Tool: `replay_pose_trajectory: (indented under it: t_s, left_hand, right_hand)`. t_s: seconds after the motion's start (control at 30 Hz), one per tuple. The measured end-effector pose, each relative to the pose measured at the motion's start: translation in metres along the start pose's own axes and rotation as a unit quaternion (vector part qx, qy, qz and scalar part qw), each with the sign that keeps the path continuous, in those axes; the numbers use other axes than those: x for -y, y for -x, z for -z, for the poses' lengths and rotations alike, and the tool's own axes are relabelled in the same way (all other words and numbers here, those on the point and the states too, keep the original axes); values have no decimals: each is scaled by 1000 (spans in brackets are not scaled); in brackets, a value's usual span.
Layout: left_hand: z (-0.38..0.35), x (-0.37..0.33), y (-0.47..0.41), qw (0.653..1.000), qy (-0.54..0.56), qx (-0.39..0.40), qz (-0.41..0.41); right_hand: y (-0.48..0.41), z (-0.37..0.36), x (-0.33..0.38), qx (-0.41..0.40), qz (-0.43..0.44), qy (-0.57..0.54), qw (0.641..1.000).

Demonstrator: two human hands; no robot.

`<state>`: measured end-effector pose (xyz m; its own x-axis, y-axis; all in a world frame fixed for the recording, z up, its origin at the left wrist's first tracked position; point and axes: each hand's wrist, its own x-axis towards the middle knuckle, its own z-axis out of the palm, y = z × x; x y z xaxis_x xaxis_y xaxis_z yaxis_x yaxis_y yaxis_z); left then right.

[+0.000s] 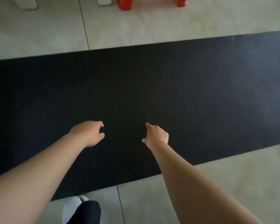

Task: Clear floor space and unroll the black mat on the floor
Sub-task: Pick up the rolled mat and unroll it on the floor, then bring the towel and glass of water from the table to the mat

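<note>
The tiled floor (152, 29) fills the frame, and the black mat (184, 94) lies flat across its middle from left edge to right edge, no roll in view, so unrolling appears largely complete. Both arms reach in from the bottom, the left hand (89, 133) and right hand (155, 135) over the mat's lower centre, fingers loosely curled and holding nothing, probably to press it flat. Red legs (124, 4) stand at upper centre, clear of the mat.

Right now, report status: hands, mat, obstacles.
Left hand and right hand empty, over the mat. Mat flat on floor. Red stool legs beyond, clear.
</note>
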<state>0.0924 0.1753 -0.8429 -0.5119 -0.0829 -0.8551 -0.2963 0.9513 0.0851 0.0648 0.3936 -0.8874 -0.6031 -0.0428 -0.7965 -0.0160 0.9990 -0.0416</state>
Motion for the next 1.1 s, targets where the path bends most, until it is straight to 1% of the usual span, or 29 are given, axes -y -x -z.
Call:
replay_pose_trajectory:
  t_s: [0.07,0.1,0.17,0.2,0.23,0.27,0.3,0.33,0.4,0.47,0.5,0.57,0.6,0.67,0.73,0.8,0.93,1.03,1.1]
  left_hand:
    - [20,-1,40,1000,-7,-21,1]
    - [31,-6,65,1000,-20,-20,3]
    - [52,-12,113,1000,-20,9,14]
    - [49,-11,122,1000,1,1,18]
    - [67,-23,155,1000,12,1,18]
    - [75,-30,180,998,54,-16,18]
    - [72,-28,195,990,125,-48,34]
    - [88,-42,227,979,187,-70,38]
    - [112,-83,292,962,265,-62,35]
    - [129,-127,345,955,291,-48,19]
    - [134,-146,361,953,299,-53,14]
    - [151,-207,397,953,299,-56,-14]
    - [158,-227,408,953,298,-60,-18]
    - [174,-292,432,960,269,-66,-48]
    - [184,-334,445,964,245,-58,-81]
    - [192,-407,468,966,220,-54,-122]
    - [210,-505,497,964,200,-55,-164]
    - [221,-567,506,958,216,-58,-181]
    - [228,-601,509,956,203,-62,-201]
  right_hand:
    - [44,36,-5,-78,-15,-55,995]
    - [72,56,-11,-102,-16,-70,992]
    - [125,90,-32,-140,-32,-102,984]
    - [135,98,-37,-154,-22,-106,982]
    - [171,121,-58,-156,-35,-134,978]
    - [197,139,-71,-158,-37,-157,974]
    - [208,143,-75,-161,-27,-171,972]
    - [240,164,-94,-166,-31,-198,965]
    - [306,202,-133,-168,-40,-245,954]
    - [358,230,-166,-174,-49,-277,944]
    - [375,239,-182,-177,-49,-294,938]
    - [419,263,-227,-177,-72,-340,921]
    - [433,269,-237,-170,-73,-361,914]
    - [471,287,-286,-155,-92,-399,899]
    - [492,300,-311,-152,-97,-415,892]
    - [527,321,-373,-164,-116,-439,876]
    - [557,351,-461,-210,-151,-455,852]
    - [557,378,-515,-232,-158,-482,830]
    - [557,398,-541,-245,-150,-500,817]
